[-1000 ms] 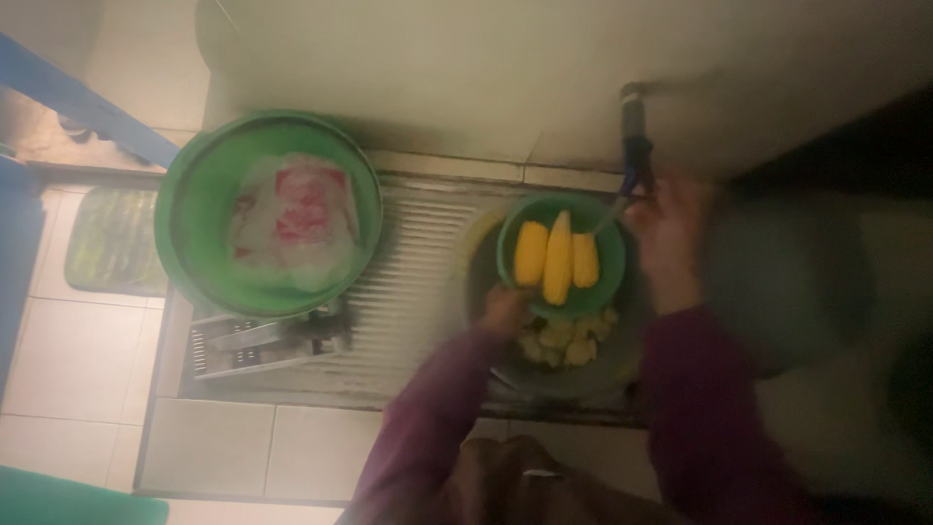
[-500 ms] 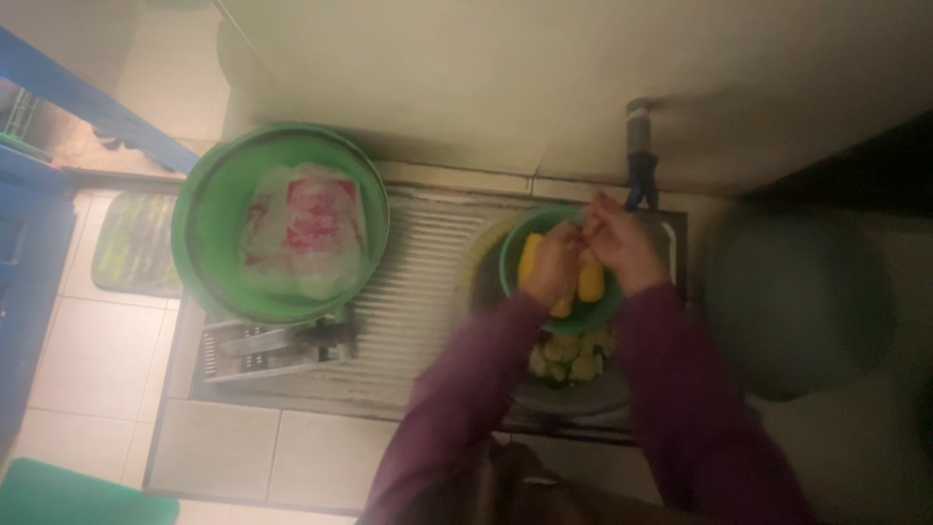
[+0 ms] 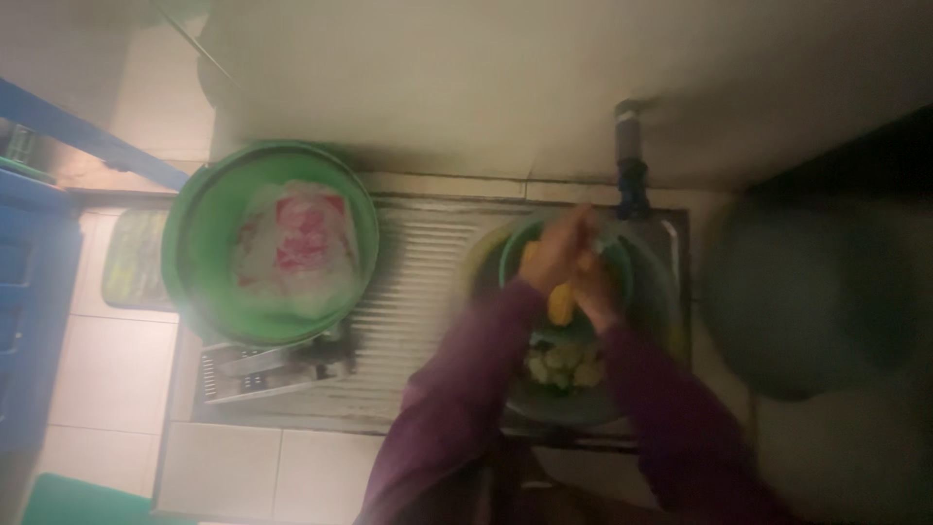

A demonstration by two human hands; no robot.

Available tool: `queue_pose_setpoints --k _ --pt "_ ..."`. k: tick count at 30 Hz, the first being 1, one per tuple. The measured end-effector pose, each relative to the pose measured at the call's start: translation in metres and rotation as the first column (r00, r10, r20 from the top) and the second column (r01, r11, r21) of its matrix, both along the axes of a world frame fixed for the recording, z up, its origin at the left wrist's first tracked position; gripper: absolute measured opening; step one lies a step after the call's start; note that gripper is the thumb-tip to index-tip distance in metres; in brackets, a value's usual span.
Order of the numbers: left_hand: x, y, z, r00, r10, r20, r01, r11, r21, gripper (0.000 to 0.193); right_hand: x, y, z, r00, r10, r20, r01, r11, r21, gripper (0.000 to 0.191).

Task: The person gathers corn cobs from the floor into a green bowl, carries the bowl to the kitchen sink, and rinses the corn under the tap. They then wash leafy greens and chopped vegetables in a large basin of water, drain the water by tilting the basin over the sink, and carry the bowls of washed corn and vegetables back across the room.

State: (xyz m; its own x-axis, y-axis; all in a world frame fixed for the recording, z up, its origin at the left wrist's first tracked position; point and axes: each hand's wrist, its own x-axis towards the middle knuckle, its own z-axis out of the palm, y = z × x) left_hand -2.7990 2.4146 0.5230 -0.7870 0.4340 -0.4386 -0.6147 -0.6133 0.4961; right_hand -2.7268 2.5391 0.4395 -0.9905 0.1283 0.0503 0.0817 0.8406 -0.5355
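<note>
A: Hands meet over a small green bowl (image 3: 612, 255) set inside a sink basin (image 3: 671, 292). What are they doing?

B: The left hand (image 3: 556, 251) and right hand (image 3: 595, 290) are pressed close together, both closed around a yellow corn cob (image 3: 562, 303). The picture is blurred, so I cannot tell exactly how the fingers sit.

A: Where is the tap?

B: A dark tap (image 3: 630, 160) stands just beyond the hands, against the wall.

A: How much looks done?

B: Hard to say. More yellow shows under the hands in the bowl, possibly other cobs. Just nearer the body than the hands, a heap of pale green-yellow pieces (image 3: 564, 367) lies in the basin. My guess is that the work is midway, with this cob in hand.

A: Anything else?

B: Well to the left of the hands, a large green basin (image 3: 194, 204) holds a clear plastic bag with red print (image 3: 296, 248), beside a ribbed metal draining board (image 3: 418, 282) on the counter (image 3: 243, 467).
</note>
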Motion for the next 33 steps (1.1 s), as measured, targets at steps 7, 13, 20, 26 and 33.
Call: queue_pose_setpoints --k 7,13,20,26,33 --pt "0.084 -0.053 -0.069 0.978 -0.014 -0.206 -0.084 0.885 -0.458 0.032 0.014 -0.026 0.010 0.959 -0.134 0.250 0.118 0.990 0.077 0.053" --pt "0.133 -0.028 -0.075 0.979 0.014 -0.202 -0.120 0.842 -0.525 0.049 -0.005 -0.012 0.011 0.944 0.087 0.318 -0.184 0.939 0.292 0.070" --pt "0.113 -0.021 -0.051 0.789 -0.255 -0.559 -0.390 0.495 -0.776 0.047 0.004 -0.013 0.006 0.976 -0.166 0.138 0.207 0.543 -0.814 0.037" --pt "0.061 0.013 -0.006 0.602 -0.162 -0.782 -0.660 0.450 -0.601 0.055 -0.010 -0.011 0.073 0.944 -0.145 0.296 0.291 -0.056 -0.955 0.046" --pt "0.001 0.016 0.041 0.583 -0.503 -0.638 -0.470 0.431 -0.770 0.043 -0.001 -0.024 0.138 0.965 -0.222 0.136 0.154 0.062 -0.986 0.053"
